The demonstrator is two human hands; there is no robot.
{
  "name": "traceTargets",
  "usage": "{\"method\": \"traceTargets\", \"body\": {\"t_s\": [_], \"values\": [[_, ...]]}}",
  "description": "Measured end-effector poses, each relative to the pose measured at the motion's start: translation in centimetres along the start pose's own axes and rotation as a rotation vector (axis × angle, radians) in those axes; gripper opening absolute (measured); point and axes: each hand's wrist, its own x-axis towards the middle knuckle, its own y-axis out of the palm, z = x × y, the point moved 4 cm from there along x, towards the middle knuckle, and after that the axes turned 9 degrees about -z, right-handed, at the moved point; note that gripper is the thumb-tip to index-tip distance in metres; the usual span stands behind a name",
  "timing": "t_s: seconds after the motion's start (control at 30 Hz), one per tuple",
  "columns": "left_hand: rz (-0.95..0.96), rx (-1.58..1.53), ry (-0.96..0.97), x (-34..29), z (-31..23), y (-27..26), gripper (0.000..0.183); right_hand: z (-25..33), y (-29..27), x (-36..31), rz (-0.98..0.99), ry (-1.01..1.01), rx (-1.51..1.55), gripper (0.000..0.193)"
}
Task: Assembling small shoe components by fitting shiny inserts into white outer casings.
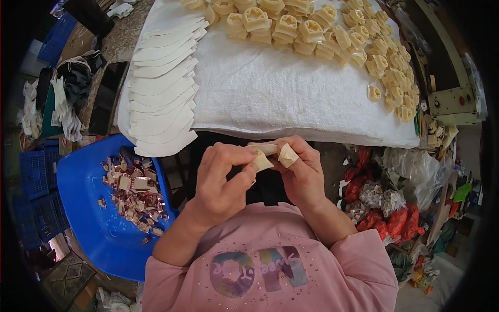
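My left hand and my right hand meet just off the table's near edge, closed on one small cream piece. It looks like a pale bent strip or band; its exact kind I cannot make out. Left thumb and fingertips pinch one end, and the right fingers grip the other. A cream wrapping covers the right thumb's tip. Overlapping white curved strips lie in a column at the table's left. Many cream, block-like looped pieces stand in rows along the far and right sides.
White woven sheeting covers the table. A blue plastic basin with shiny pinkish pieces sits at lower left. A dark phone lies beyond it. Red and clear plastic bags crowd the right side, below a metal machine frame.
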Motion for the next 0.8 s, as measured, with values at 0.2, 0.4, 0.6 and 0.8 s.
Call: {"method": "traceTargets", "body": {"t_s": [0.2,0.4,0.6,0.8], "values": [[0.045,0.226,0.033,0.7,-0.8,1.1,0.015,0.5,1.2,-0.1,0.028,0.002,0.006,0.024],[0.021,0.26,-0.038,0.0,0.1,1.0,0.018,0.8,1.4,0.4,0.113,-0.2,-0.54,0.033],[0.022,-0.202,-0.404,-0.3,0.9,0.2,0.013,1.4,-1.1,3.1,0.266,0.016,-0.333,0.033],[0.086,-0.281,-0.222,-0.1,0.3,1.0,0.02,1.6,-0.6,3.8,0.485,0.151,-0.237,0.035]]}}
